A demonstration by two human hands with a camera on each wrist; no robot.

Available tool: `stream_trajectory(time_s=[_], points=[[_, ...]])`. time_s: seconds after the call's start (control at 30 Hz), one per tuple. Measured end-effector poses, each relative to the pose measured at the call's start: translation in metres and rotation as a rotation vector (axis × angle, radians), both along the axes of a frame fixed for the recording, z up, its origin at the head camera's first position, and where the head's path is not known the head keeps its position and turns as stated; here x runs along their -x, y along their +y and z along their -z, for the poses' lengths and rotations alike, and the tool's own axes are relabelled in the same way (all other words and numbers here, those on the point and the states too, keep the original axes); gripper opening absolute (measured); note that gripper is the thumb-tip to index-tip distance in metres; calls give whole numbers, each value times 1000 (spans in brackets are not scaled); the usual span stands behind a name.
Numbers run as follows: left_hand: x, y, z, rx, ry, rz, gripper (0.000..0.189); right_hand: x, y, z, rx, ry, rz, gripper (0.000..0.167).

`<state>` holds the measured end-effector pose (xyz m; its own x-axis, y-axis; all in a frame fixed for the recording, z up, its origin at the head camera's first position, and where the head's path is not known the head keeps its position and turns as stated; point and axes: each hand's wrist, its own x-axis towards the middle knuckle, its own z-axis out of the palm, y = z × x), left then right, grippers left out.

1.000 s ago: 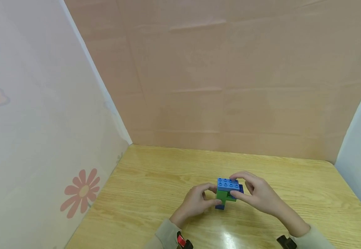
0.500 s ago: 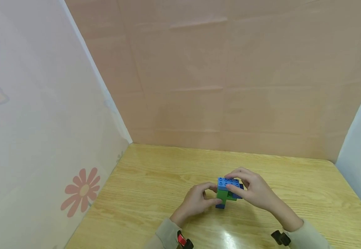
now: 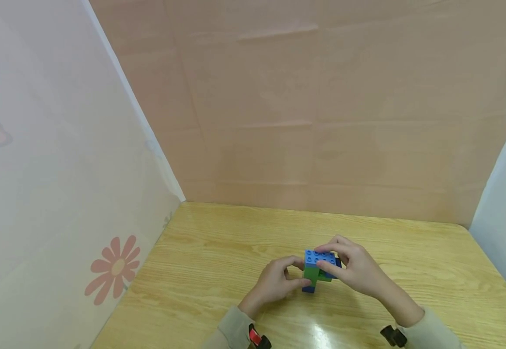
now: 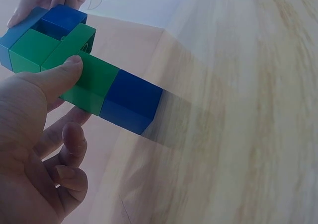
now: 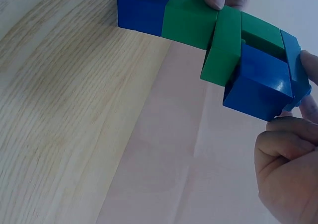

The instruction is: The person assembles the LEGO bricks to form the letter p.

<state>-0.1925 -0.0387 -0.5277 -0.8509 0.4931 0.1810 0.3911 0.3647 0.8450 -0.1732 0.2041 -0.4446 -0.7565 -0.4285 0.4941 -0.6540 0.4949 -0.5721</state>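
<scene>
A small tower of toy building bricks stands on the table, its dark blue bottom brick (image 4: 131,97) under green bricks (image 5: 191,20). A green cross-piece (image 5: 224,47) juts out to the right and bears a second dark blue brick (image 5: 263,82). Across the top lies a light blue eight-stud brick (image 3: 309,257). My left hand (image 3: 275,280) pinches the green part between thumb and fingers, from the left side. From the right, my right hand (image 3: 359,269) holds the light blue brick, thumb on the near edge and fingers at the far edge, hiding some studs.
The wood-grain table (image 3: 227,232) extends around the tower. A tan sheet (image 3: 253,121) rises behind it. Pale walls flank both sides, the left one (image 3: 52,194) printed with a flower. Dark straps sit at both sleeves.
My right hand has shifted left along the light blue brick, its thumb and fingers now nearer the brick's middle. The left hand and the tower have kept their place.
</scene>
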Motion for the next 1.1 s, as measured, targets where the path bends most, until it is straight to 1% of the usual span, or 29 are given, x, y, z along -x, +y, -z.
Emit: stream_trajectory(time_s=[0.23,0.33,0.43,0.53,0.67,0.8,0.93,1.1], points=[[-1,0,1,-6,3,4,31,-2,-1,1,7,12,8,28],[-2,0,1,-11,2,8,31,-3,-1,1,13,30,6,29],[-3,0,1,-21,-5,7,31,-4,1,3,16,51,12,31],[-3,2,2,-25,4,-5,32,-5,5,6,26,63,32,37],[-4,4,7,-30,8,-27,36,-9,16,12,68,62,46,45],[-5,3,14,-29,-9,-36,37,-13,27,19,98,77,24,49],[-6,2,17,-21,-15,-28,36,-16,33,26,75,94,7,50],[-5,1,18,-6,-14,-20,35,-18,35,33,26,137,14,55]])
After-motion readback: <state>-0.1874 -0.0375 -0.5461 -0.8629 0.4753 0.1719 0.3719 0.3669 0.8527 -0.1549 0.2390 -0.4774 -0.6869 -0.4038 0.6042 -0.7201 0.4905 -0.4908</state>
